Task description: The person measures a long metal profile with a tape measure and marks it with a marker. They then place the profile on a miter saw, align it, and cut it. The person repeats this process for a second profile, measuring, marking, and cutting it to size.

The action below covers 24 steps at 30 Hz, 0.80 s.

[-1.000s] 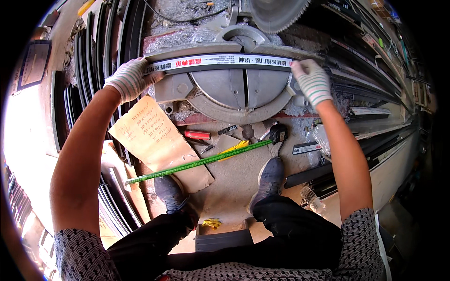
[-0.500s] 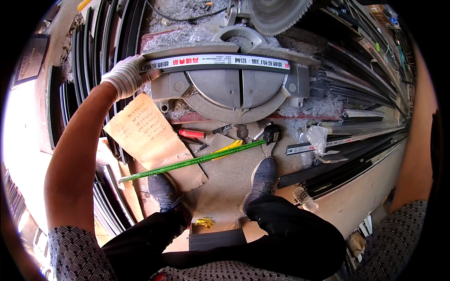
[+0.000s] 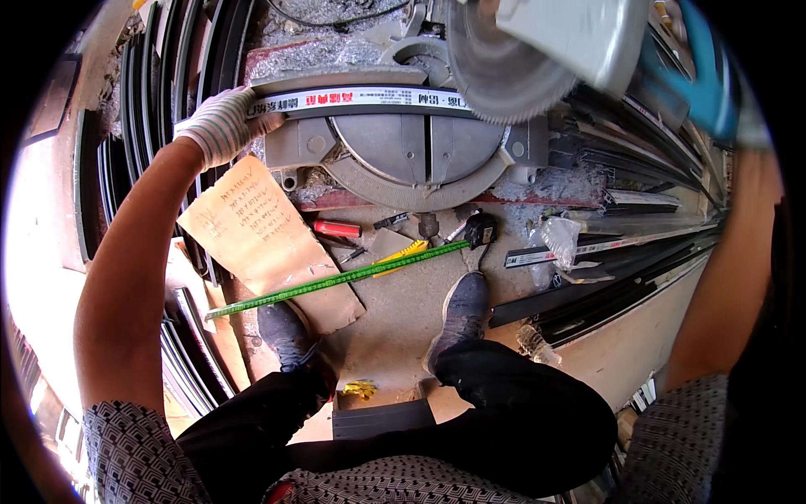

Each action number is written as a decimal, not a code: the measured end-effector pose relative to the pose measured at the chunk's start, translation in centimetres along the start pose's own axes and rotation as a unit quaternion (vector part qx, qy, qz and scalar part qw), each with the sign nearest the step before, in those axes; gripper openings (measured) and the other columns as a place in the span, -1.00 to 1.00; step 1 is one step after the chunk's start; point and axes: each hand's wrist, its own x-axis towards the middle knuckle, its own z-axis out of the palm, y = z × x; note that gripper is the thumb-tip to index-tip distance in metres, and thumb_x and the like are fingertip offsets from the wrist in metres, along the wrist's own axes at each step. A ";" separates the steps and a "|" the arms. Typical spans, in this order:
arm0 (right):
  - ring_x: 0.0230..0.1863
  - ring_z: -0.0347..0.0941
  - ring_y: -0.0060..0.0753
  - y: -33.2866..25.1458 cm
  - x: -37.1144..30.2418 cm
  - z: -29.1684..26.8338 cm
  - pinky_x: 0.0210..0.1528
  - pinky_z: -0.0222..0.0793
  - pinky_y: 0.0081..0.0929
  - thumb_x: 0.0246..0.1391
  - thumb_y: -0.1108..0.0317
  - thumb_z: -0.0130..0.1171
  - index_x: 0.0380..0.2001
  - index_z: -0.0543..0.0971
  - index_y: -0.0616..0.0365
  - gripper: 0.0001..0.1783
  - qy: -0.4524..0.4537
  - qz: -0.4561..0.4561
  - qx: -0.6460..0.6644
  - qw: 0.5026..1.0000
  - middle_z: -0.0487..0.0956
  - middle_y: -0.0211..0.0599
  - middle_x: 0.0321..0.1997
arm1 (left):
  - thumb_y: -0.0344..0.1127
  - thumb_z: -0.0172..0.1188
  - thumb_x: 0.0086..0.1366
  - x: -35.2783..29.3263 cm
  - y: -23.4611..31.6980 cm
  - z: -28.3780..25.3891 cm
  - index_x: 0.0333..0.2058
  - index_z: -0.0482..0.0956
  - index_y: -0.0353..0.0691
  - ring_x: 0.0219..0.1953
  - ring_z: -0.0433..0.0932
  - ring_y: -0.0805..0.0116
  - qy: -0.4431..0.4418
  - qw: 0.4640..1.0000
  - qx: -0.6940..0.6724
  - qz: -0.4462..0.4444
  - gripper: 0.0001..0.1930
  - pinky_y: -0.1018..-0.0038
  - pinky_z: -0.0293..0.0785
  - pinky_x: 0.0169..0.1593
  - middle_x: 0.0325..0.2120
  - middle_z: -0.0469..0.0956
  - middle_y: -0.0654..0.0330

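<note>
My left hand (image 3: 220, 128), in a striped knit glove, is closed round the left part of a dark metal profile (image 3: 369, 102) with a printed white strip along it. The profile lies across the grey mitre saw base (image 3: 378, 147), against its back fence. Over the profile's right end hangs the toothed saw blade (image 3: 510, 80), partly behind a pale guard (image 3: 579, 38). At the far right, my right hand (image 3: 752, 128) is at the teal saw handle (image 3: 701, 84), fingers wrapped about it, though blurred and cut by the picture's rim.
On the floor lie a marked cardboard sheet (image 3: 260, 227), a tape measure (image 3: 480, 228) with its green blade drawn out, a red-handled tool (image 3: 337, 228) and a yellow cutter (image 3: 403, 256). Dark profiles are stacked at left (image 3: 138, 109) and right (image 3: 604, 294). Metal shavings surround the saw.
The saw head has swung down into view, its blade lower and over the profile's right end. My right forearm has moved inward with the teal handle. The left hand still holds the profile.
</note>
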 end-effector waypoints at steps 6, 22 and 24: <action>-0.41 0.49 -0.66 3.2 -11.6 5.8 -0.33 0.52 -0.68 0.41 0.08 0.06 0.33 0.34 0.17 -0.43 0.073 -0.065 -0.109 0.989 0.59 -0.43 -0.32 | -0.11 0.33 0.34 -1.0 -1.5 0.3 0.05 0.53 -0.35 -0.11 0.59 0.16 0.024 0.999 0.021 -0.002 -0.53 0.30 0.50 0.05 -0.15 0.65 -0.03; -0.39 0.56 -0.43 8.1 -15.9 7.3 -0.27 0.65 -0.43 0.33 0.05 0.19 0.39 0.12 0.28 -0.21 0.088 -0.190 -0.006 0.978 0.56 -0.08 -0.05 | -0.10 0.33 0.34 -0.9 0.0 0.6 0.02 0.57 -0.36 -0.15 0.64 0.07 0.057 0.997 -0.039 0.029 -0.54 0.32 0.53 0.02 -0.18 0.68 -0.05; -0.39 0.56 -0.44 8.1 -15.8 7.0 -0.26 0.66 -0.42 0.33 0.06 0.19 0.38 0.13 0.30 -0.21 0.087 -0.187 -0.010 0.978 0.56 -0.07 -0.05 | -0.12 0.34 0.34 -0.6 -0.4 0.8 0.03 0.57 -0.36 -0.14 0.64 0.13 0.060 0.996 -0.054 0.035 -0.55 0.34 0.53 0.03 -0.17 0.68 -0.03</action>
